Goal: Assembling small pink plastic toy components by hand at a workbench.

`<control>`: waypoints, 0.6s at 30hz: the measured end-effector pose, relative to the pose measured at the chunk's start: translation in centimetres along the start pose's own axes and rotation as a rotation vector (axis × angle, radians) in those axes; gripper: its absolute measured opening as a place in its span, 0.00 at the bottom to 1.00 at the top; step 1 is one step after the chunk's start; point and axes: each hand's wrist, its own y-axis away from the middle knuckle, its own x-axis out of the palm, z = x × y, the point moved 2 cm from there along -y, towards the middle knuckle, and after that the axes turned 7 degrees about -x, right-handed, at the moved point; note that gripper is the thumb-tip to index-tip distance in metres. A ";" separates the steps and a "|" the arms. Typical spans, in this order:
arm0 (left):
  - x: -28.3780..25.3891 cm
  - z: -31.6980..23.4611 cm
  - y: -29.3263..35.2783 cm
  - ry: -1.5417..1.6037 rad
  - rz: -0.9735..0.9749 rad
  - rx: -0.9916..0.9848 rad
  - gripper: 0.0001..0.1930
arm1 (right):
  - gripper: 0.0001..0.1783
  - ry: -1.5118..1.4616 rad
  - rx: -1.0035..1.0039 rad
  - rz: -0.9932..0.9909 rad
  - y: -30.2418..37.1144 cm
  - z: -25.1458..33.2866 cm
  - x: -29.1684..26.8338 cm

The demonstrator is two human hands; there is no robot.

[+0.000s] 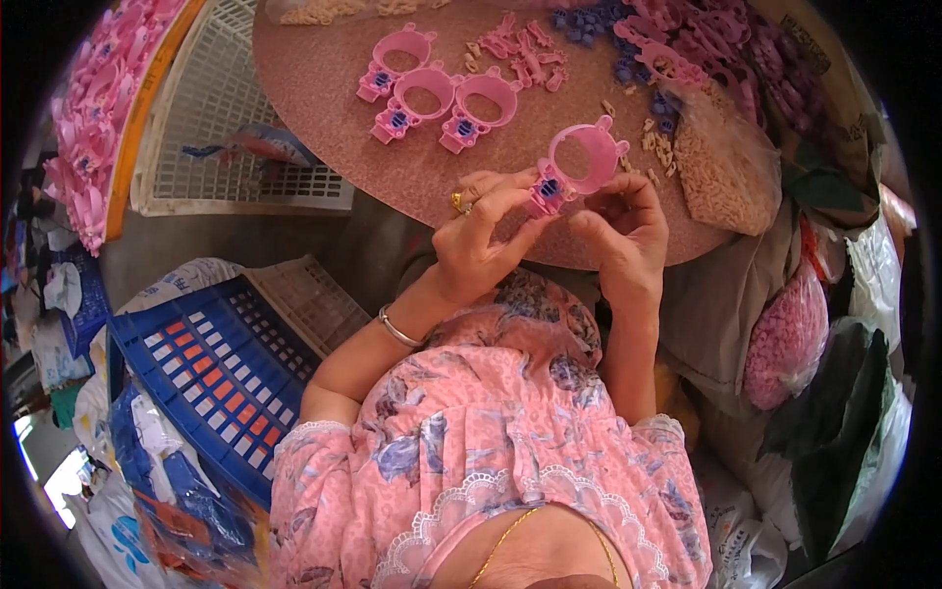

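Note:
A pink plastic ring piece with a small blue part on its narrow base is held up over the table's near edge. The fingers and thumb of my left hand are closed on that base. My right hand is beside the ring's lower right edge, its fingers curved and its thumb apart from them. Some of its fingertips are partly hidden behind the ring, so whether they touch it is unclear. Farther off on the table lie three similar pink ring pieces, each with a blue part.
The round speckled table bears small pink parts, blue parts and a bag of beige pieces. At left are a white crate, a heap of pink pieces and a blue basket. A pink-filled bag hangs right.

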 end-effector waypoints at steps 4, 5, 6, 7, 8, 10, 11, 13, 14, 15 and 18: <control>0.0 -0.4 -0.2 -0.023 0.020 0.084 0.20 | 0.23 0.028 -0.115 -0.040 -0.2 -0.6 -0.2; 0.0 -0.3 -0.2 -0.023 0.020 0.084 0.20 | 0.23 0.028 -0.115 -0.041 -0.3 -0.5 -0.3; 0.0 -0.3 -0.3 -0.032 0.027 0.114 0.20 | 0.24 0.316 -0.226 -0.029 -0.4 -0.1 -0.4; -0.1 -0.3 -0.3 -0.042 0.034 0.144 0.20 | 0.25 0.605 -0.334 -0.015 -0.4 0.3 -0.2; -0.3 -0.2 -0.4 -0.042 0.035 0.143 0.20 | 0.25 0.605 -0.333 -0.015 -0.4 0.8 0.0; -0.8 -0.3 -0.9 -0.034 0.088 0.188 0.20 | 0.26 0.944 -0.643 -0.028 -0.3 2.5 1.0; -1.0 -0.4 -1.1 -0.031 0.090 0.188 0.20 | 0.26 0.946 -0.641 -0.031 -0.2 2.3 1.1; -1.1 -0.8 -1.4 -0.089 0.141 0.293 0.20 | 0.25 1.008 -0.704 -0.084 -0.2 1.5 1.2; -0.9 -0.9 -1.3 -0.092 0.138 0.295 0.20 | 0.25 1.006 -0.708 -0.082 -0.3 1.0 1.0; -0.6 -0.7 -1.2 -0.034 0.085 0.145 0.20 | 0.23 0.943 -0.688 -0.078 -0.5 0.3 0.8; 0.5 0.2 -0.2 0.210 -0.025 -0.271 0.20 | 0.17 0.549 -0.523 -0.145 -0.3 -1.1 0.4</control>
